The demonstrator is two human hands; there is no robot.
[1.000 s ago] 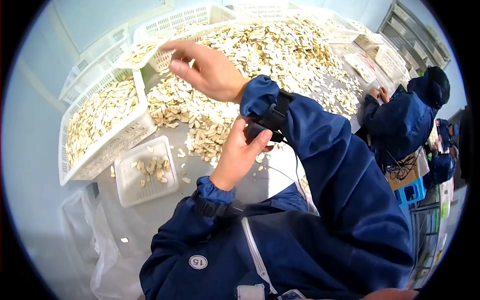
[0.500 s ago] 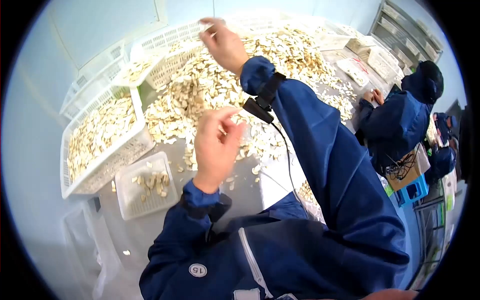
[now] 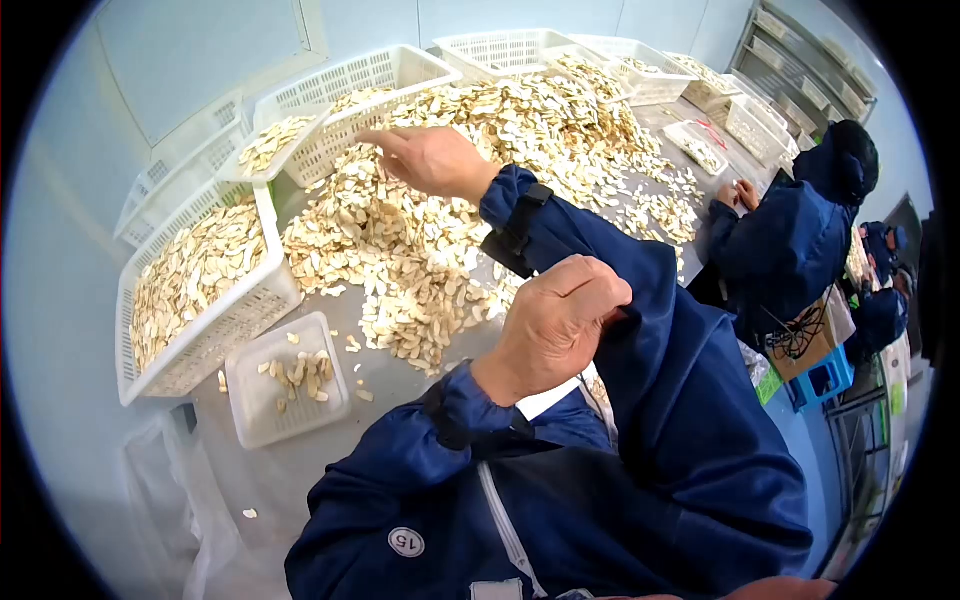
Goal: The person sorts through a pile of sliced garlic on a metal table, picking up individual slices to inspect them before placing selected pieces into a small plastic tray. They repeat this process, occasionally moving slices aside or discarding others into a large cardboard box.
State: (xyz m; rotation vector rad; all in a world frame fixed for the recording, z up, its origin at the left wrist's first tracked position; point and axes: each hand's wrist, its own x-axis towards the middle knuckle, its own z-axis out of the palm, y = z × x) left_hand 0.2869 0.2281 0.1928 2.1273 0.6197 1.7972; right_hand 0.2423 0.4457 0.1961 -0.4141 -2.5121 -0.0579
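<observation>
My left hand [image 3: 562,322] is closed at my right forearm, its fingertips on the blue sleeve [image 3: 640,290], which bunches there. Held out over the heap of pale, flat dried slices [image 3: 430,260], my right hand [image 3: 430,160] has its fingers stretched out and nothing in them. A black strap [image 3: 522,222] goes round my right wrist. Close to my left forearm, a small white tray [image 3: 255,405] holds several darker slices. A white perforated basket [image 3: 200,355] full of slices stands at the left.
More white baskets [image 3: 355,85] line the wall behind the heap. Loose slices lie on the grey table [image 3: 290,465]. At the right sits a co-worker [image 3: 790,235] in blue, hands near another white tray [image 3: 690,150]. A blue crate [image 3: 822,380] and a clear plastic bag [image 3: 185,500] flank me.
My left hand has moved right from in front of the heap and closed on the right sleeve. My right hand has come down and nearer, its fingers now straighter.
</observation>
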